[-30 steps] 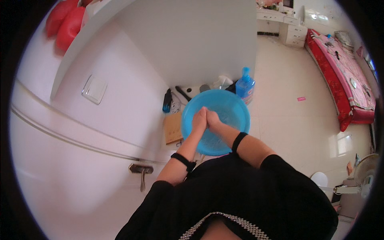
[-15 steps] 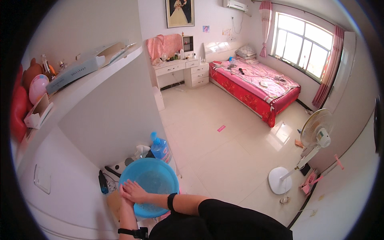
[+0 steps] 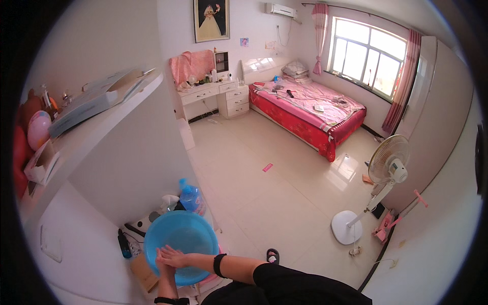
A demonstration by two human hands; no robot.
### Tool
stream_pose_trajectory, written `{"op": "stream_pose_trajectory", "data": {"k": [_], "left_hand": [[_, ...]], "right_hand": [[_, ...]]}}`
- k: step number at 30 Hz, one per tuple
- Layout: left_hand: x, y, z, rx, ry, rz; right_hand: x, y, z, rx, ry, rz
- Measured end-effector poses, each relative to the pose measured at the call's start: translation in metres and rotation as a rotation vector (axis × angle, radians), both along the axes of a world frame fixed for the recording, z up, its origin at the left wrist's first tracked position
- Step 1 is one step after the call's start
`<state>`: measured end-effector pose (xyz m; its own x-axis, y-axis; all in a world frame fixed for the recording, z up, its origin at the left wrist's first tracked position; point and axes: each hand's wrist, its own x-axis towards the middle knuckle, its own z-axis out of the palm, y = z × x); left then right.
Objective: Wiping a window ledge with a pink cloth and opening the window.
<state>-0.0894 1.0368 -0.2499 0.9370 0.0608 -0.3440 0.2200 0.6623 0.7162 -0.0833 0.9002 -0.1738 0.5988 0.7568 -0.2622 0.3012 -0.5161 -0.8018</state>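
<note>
A round light-blue basin (image 3: 203, 233) with what looks like water in it stands low at the lower left. Over its near left side my two hands meet, palm against palm or nearly so. My right hand (image 3: 175, 258) reaches in from the right, its fingers stretched out and nothing held. Pointing upward beside it, my left hand (image 3: 163, 265) touches the right one; its fingers look straight, though the right hand partly hides them. Both wrists wear a black band. Just behind the basin stands a blue pump bottle (image 3: 191, 199).
Left of the basin lie a dark bottle (image 3: 124, 244) and a cardboard box (image 3: 144, 272). A shelf (image 3: 114, 114) with boxes juts out above. A slipper (image 3: 273, 255) shows near my leg. At right stands a fan (image 3: 390, 165); a bed (image 3: 310, 107) fills the back.
My view has turned slightly, so the room sits further left and a slipper shows. My right hand has slid from lying across the left one to beside it, fingers straighter.
</note>
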Motion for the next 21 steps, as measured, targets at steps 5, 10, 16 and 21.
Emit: {"op": "stream_pose_trajectory", "data": {"k": [5,10,16,21], "left_hand": [[0.03,-0.024,0.015,0.56,-0.057,-0.034],[0.016,-0.014,0.014,0.742,0.075,0.234],[0.018,-0.01,-0.026,0.982,0.336,0.252],[0.024,0.045,-0.007,1.573,0.307,0.322]], "right_hand": [[0.034,-0.072,-0.025,0.393,0.23,-0.106],[0.016,-0.226,0.045,0.387,0.384,-0.035],[-0.044,-0.506,0.006,0.398,0.269,-0.674],[-0.131,-0.666,-0.043,0.219,0.449,-1.178]]}}
